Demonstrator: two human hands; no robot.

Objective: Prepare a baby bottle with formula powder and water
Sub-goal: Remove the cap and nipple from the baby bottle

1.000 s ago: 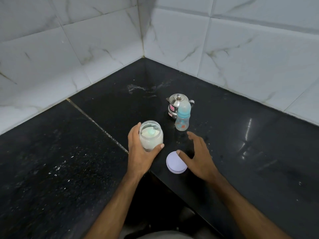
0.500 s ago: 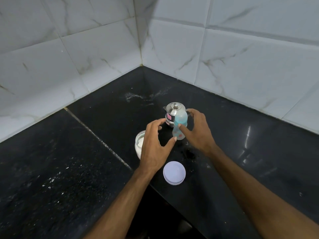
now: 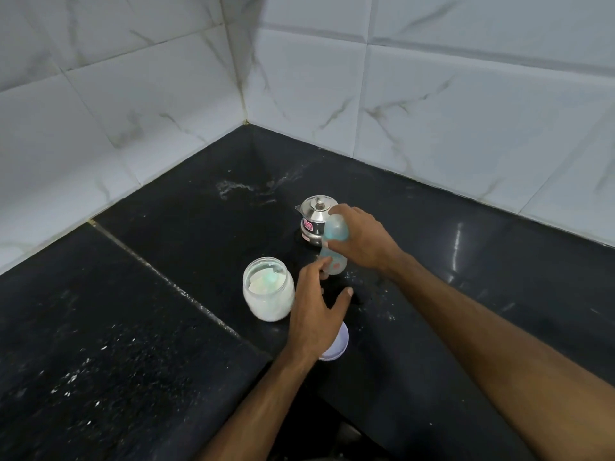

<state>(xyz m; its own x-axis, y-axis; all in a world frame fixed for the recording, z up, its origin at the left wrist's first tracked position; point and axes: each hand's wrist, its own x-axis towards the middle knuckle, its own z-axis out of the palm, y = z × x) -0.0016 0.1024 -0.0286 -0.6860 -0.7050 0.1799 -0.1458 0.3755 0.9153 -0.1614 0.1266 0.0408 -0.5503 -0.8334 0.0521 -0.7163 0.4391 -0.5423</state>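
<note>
Right hand (image 3: 361,242): gripped the cap end of a pale blue baby bottle (image 3: 333,247), held tilted above the black counter (image 3: 139,327).
Left hand (image 3: 316,314): fingertips touched the bottle's lower end.
Jar (image 3: 269,289): stood uncapped, white powder inside, just left of the left hand.
Lid (image 3: 336,347): lay flat, partly under the left wrist.
Kettle (image 3: 314,221): steel, behind the bottle.

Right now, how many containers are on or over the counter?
3: open jar at left, steel pot at back, bottle gripped by the right hand before it.
</note>
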